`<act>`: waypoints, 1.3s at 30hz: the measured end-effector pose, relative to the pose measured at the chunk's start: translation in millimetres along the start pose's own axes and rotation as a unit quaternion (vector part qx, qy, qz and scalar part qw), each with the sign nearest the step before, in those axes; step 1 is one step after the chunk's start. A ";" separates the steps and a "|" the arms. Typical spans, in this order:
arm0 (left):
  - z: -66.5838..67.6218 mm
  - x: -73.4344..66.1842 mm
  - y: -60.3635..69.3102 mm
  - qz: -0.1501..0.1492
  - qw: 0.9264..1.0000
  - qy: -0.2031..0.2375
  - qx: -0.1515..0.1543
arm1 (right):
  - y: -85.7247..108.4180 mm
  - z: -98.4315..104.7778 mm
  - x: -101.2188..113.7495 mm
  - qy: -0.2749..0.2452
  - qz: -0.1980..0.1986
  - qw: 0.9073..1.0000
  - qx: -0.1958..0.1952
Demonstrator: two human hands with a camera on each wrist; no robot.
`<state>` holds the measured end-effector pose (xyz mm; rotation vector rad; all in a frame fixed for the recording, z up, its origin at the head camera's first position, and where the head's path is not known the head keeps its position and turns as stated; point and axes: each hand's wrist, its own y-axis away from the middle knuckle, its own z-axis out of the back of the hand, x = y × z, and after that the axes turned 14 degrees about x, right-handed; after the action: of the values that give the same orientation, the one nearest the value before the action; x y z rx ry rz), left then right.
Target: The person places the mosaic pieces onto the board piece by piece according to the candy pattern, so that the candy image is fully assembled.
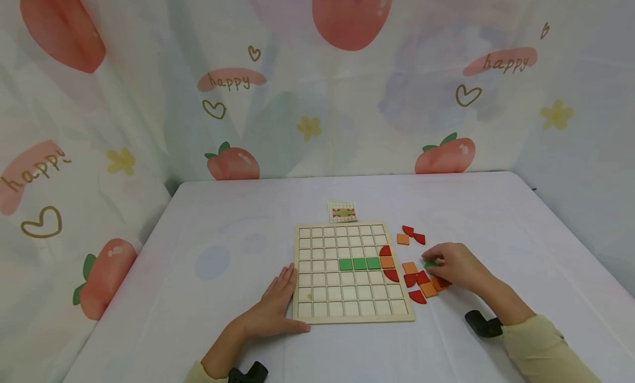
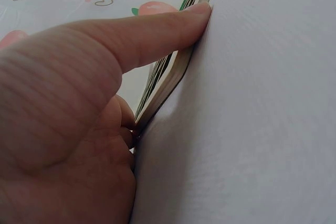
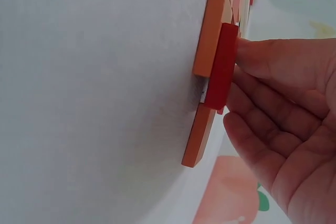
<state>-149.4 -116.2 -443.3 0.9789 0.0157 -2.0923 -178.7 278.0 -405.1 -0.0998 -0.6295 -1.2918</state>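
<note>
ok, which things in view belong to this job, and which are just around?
Apparently in the job:
grid board, left hand touching it
green piece in right hand
green squares on the board
loose orange and red pieces beside it
pattern card

Just around:
printed backdrop
black wrist devices

The left forearm [image 1: 223,347] enters at the bottom, left of centre; its hand [image 1: 275,308] is flat, fingers [image 1: 286,278] straight and angled toward the top, thumb [image 2: 152,35] stretched out sideways. From the lower right corner, the right forearm [image 1: 508,301] slants up leftward, its right hand [image 1: 453,264] bent down, fingertips [image 3: 231,121] and thumb pinching.
</note>
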 end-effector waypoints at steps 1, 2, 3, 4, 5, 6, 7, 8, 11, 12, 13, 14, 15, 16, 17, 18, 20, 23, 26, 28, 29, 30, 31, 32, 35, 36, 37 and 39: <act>-0.1 0.0 0.0 0.001 1.000 -0.001 0.001 | -0.8 -0.2 0.0 -0.001 0.000 1.000 0.000; 0.0 -0.1 -0.1 0.001 1.000 -0.002 0.001 | -1.5 -0.4 -0.1 -0.002 0.000 1.000 0.002; 0.2 -0.4 0.0 -0.001 1.000 0.000 0.001 | -2.2 -0.4 -0.2 -0.003 -0.001 1.000 0.003; 0.3 -0.6 -0.1 -0.002 1.000 0.001 0.000 | -2.9 0.0 -0.4 -0.003 0.002 1.000 0.007; 0.4 -0.8 0.0 -0.003 1.000 0.002 -0.001 | -3.4 0.4 -0.6 -0.003 0.004 1.000 0.010; 0.4 -0.9 0.0 -0.004 1.000 0.002 -0.001 | -3.9 0.8 -0.6 -0.003 0.004 1.000 0.011; 0.5 -1.0 0.0 -0.004 1.000 0.003 -0.001 | -4.2 1.2 -0.6 -0.003 0.007 1.000 0.012; 0.6 -1.0 0.0 -0.004 1.000 0.003 -0.002 | -4.4 1.8 -0.6 -0.002 0.009 1.000 0.013; 0.6 -0.8 0.2 0.002 1.000 -0.001 0.001 | -3.4 3.9 -0.8 -0.003 0.014 1.000 0.012; 0.5 -0.6 0.0 0.003 1.000 -0.002 0.001 | -2.8 4.4 -1.0 -0.004 0.012 1.000 0.011; 0.5 -0.5 -0.2 0.004 1.000 -0.001 0.002 | -2.1 5.1 -1.5 -0.006 0.010 1.000 0.010; 0.4 -0.4 -0.3 0.005 1.000 0.000 0.002 | -1.3 5.6 -2.1 -0.007 0.007 1.000 0.009; 0.4 -0.5 -0.3 0.006 1.000 0.001 0.003 | -0.3 6.1 -2.7 -0.009 0.002 1.000 0.010; 0.2 -0.5 -0.5 0.006 1.000 0.001 0.003 | 0.6 6.6 -3.4 -0.009 -0.002 1.000 0.009; 0.2 -0.6 -0.6 0.006 1.000 0.001 0.003 | 1.4 7.1 -4.4 -0.008 -0.006 1.000 0.010; 0.1 -0.8 -0.5 0.007 1.000 0.002 0.003 | 2.1 7.4 -5.2 -0.007 -0.010 1.000 0.011; 0.1 -1.0 -0.5 0.008 1.000 0.002 0.003 | 3.4 8.1 -6.6 -0.005 -0.015 1.000 0.010; 0.3 -1.4 -0.3 0.009 1.000 0.002 0.003 | 4.8 8.7 -8.3 -0.003 -0.019 1.000 0.012; 0.4 -1.5 -0.2 0.009 1.000 0.002 0.003 | 5.1 7.9 -9.3 -0.002 -0.020 1.000 0.016; 0.4 -1.3 -0.3 0.009 1.000 0.001 0.002 | 5.1 7.2 -9.6 -0.001 -0.018 1.000 0.020; 0.3 -1.0 -0.5 0.009 1.000 0.000 0.002 | 5.0 6.9 -9.6 0.000 -0.018 1.000 0.022; 0.2 -0.7 -0.5 0.009 1.000 -0.001 0.002 | 4.8 6.6 -9.6 0.000 -0.017 1.000 0.023; 0.1 -0.6 -0.4 0.008 1.000 -0.001 0.002 | 4.5 6.3 -9.5 0.001 -0.015 1.000 0.023; 0.0 -0.3 -0.3 0.008 1.000 -0.001 0.002 | 4.3 5.8 -9.2 0.001 -0.014 1.000 0.024; -0.2 0.0 0.0 0.007 1.000 0.000 0.001 | 3.2 5.3 -9.4 0.007 -0.007 1.000 0.024; -0.2 0.0 0.1 0.007 1.000 0.001 0.001 | 2.8 5.1 -9.6 0.009 -0.005 1.000 0.023; -0.3 0.0 0.2 0.007 1.000 0.001 0.001 | 2.5 5.0 -9.8 0.012 -0.002 1.000 0.023; -0.1 0.0 0.1 0.006 1.000 0.001 0.001 | 1.9 5.1 -10.1 0.016 0.002 1.000 0.022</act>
<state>-149.3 -116.2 -443.4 0.9797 0.0092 -2.0798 -180.2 289.4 -405.4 -0.0447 -0.6302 -1.2732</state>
